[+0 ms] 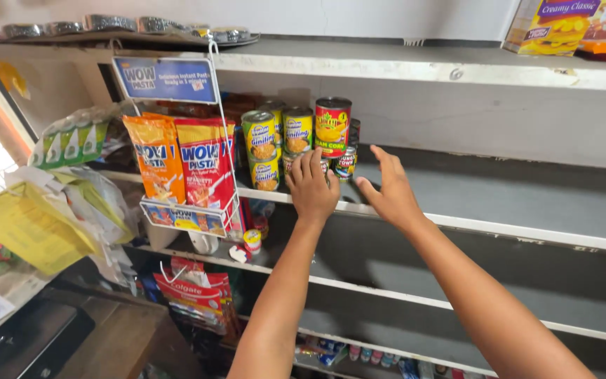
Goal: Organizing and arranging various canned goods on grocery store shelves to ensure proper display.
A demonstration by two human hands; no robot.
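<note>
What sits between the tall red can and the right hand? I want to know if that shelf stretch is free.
In the head view, only a small dark can below the tall red can lies there; beyond it, bare grey shelf up to the right hand.

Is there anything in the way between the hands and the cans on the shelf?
Nothing visible. The left hand is already at the front cans, covering the low ones. The right hand is open beside them, with only bare shelf around it.

The left hand point(312, 186) covers the lower cans point(296, 163), and the box point(552, 24) on the top shelf runs off the frame's edge
</note>
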